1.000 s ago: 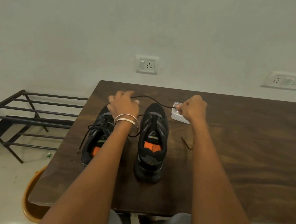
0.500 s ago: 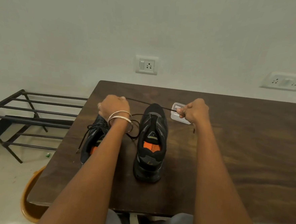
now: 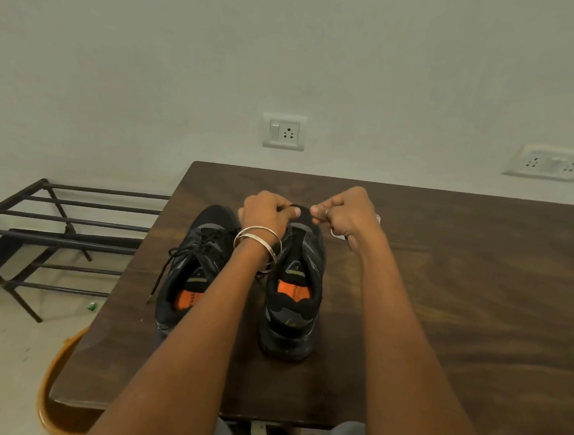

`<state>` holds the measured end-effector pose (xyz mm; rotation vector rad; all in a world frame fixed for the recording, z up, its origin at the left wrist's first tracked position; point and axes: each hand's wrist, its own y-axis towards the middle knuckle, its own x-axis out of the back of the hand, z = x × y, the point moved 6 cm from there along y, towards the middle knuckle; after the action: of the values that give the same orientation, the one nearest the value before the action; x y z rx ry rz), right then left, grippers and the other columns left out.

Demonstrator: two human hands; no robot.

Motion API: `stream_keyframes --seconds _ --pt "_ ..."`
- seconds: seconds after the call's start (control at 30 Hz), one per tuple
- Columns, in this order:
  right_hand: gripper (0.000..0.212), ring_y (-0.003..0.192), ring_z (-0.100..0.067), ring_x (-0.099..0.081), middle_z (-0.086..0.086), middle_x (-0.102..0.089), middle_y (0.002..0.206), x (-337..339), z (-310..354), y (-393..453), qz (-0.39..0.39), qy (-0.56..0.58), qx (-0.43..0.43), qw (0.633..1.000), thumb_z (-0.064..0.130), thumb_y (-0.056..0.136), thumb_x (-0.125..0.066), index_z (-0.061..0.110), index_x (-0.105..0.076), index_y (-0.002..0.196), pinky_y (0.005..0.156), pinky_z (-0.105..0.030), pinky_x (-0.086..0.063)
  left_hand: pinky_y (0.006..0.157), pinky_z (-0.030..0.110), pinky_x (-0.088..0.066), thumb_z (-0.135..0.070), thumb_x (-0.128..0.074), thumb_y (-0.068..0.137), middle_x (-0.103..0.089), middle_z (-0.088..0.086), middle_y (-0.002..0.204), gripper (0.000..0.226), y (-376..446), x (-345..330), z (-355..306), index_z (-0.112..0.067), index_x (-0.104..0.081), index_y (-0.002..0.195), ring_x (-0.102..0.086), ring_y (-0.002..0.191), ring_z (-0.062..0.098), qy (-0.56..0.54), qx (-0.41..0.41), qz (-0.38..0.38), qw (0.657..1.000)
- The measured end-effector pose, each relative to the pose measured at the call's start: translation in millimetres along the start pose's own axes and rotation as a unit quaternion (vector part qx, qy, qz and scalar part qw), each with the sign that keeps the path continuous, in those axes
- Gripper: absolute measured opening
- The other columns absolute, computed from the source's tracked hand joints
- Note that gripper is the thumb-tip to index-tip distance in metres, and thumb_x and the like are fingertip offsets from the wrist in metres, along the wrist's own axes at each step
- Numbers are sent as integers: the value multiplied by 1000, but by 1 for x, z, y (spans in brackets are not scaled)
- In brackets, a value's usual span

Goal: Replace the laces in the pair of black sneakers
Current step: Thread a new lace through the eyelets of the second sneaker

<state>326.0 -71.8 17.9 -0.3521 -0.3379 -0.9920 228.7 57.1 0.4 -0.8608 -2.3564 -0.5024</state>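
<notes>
Head view: left hand (image 3: 268,212) and right hand (image 3: 347,211), now close together, pinching lace (image 3: 293,205) over right sneaker (image 3: 296,286).

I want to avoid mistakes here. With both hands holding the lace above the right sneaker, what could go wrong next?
1. The left hand and right hand pinch the black lace over the right sneaker; a hard pull may tip this unlaced shoe.
2. The left sneaker has a lace end trailing toward the table edge; the forearm could snag it.
</notes>
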Motion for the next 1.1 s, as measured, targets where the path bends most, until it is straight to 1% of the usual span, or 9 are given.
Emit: stream_keyframes --seconds 0.13,0.23,0.37,0.47,0.57,0.7,0.9,1.0,1.1 --pt "9 47 -6 -55 -12 -71 74 11 -12 0 -11 -7 -28 1000 4 88 -71 -4 -74 86 43 -17 -42 97 47 -47 -30 -71 85 -71 10 84 19 0 23 24 -13 -78 91 -63 92 30 -52 109 -89 989" --pt "12 54 -10 -56 -13 -70 76 15 -17 0 -10 1 -29 1000 0 90 -67 -1 -72 79 45 -16 -45 99 48 -46 -28 -72 85 -71 14 94 22 0 26 39 -9 -76 92 -63 95 31 -38 145 -78 986" --pt "10 57 -8 -59 -10 -72 77 9 -16 3 -18 -43 -7 999 2 90 -69 0 -74 82 56 -20 -56 101 47 -40 -38 -72 82 -65 9 117 41 3 17 35 -19 -67 118 -51 119 34 99 119 22 988" --pt "5 68 -12 -66 -11 -72 82 2 -6 4 -21 -94 25 995 -3 87 -69 -2 -74 88 65 -23 -59 106 48 -35 -39 -74 80 -48 2 139 66 4 9 11 -31 -47 140 -35 131 32 133 0 66 989" --pt "11 64 -13 -66 -17 -70 87 -10 4 2 6 -89 54 994 -6 86 -69 5 -66 85 53 -17 -55 103 43 -42 -26 -74 81 -64 0 121 39 3 -1 -10 -28 -66 120 -53 116 21 41 -118 70 990" --pt "24 78 -23 -72 -19 -68 97 -15 5 4 -9 -93 70 993 -3 86 -71 16 -55 90 64 -29 -61 89 30 -52 -14 -72 84 -73 2 88 12 -1 -6 -11 -14 -77 95 -65 86 15 -4 -100 76 992" --pt "13 79 -22 -68 -15 -71 93 -19 -12 13 -10 -76 17 997 4 89 -69 5 -62 100 77 -39 -60 83 31 -51 -19 -61 93 -69 5 89 14 6 -18 4 -10 -71 92 -62 82 18 48 -61 70 995" --pt "36 87 -23 -63 -13 -67 103 -29 -21 7 69 -177 -24 982 23 83 -78 2 -62 107 69 -34 -52 80 24 -47 -18 -60 93 -65 1 88 11 7 -23 12 -11 -69 91 -59 81 13 33 -23 59 997" --pt "39 85 -26 -65 -18 -67 104 -39 -33 -4 133 -179 -85 971 20 84 -75 1 -57 112 65 -38 -58 84 28 -50 -17 -62 92 -64 0 87 9 6 -31 12 -13 -69 89 -60 83 15 34 -9 64 997"
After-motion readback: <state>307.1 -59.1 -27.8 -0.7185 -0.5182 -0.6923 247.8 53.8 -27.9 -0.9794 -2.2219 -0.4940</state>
